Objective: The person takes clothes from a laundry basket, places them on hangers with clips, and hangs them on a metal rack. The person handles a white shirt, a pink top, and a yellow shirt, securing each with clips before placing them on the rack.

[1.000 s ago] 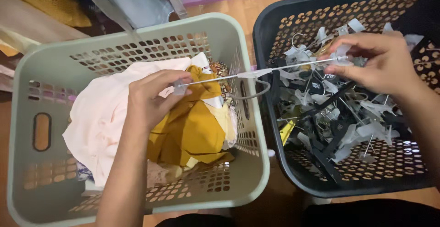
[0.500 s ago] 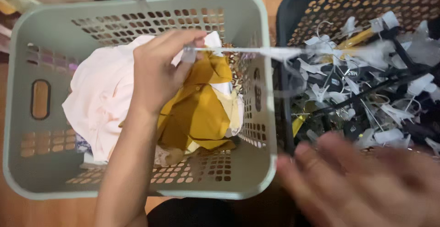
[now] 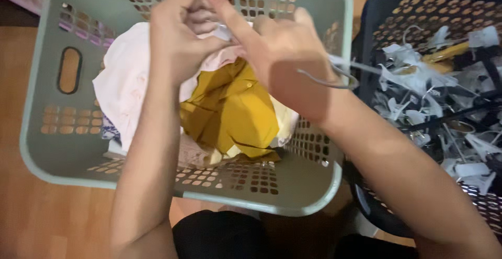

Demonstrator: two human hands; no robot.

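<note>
Both hands are meeting above the far end of the pale green laundry basket (image 3: 42,133). The left hand (image 3: 180,34) is curling its fingers (image 3: 201,21) tightly inward, the tips bunched together and pinching the white clip end of a clip hanger (image 3: 222,30) along with a fold of the pale pink cloth (image 3: 130,86) beneath it. The right hand (image 3: 285,55) is pressing in from the other side, its forefinger stretched straight toward the same clip and touching it, the remaining fingers folded down; how firmly they are gripping cannot be told, since the back of the hand is hiding them. The hanger's grey wire hook (image 3: 329,78) is sticking out past the right wrist, over the basket's right wall, with the white bar running on toward the neighbouring basket.

Inside the green basket, the pink cloth is lying toward its left side and a mustard-yellow garment (image 3: 235,112) is lying in the middle, directly below the hands. Just right of the green basket, a dark perforated basket (image 3: 376,24) is holding a tangle of white and dark clip hangers (image 3: 434,97). Both baskets are sitting on a wooden floor (image 3: 47,217).
</note>
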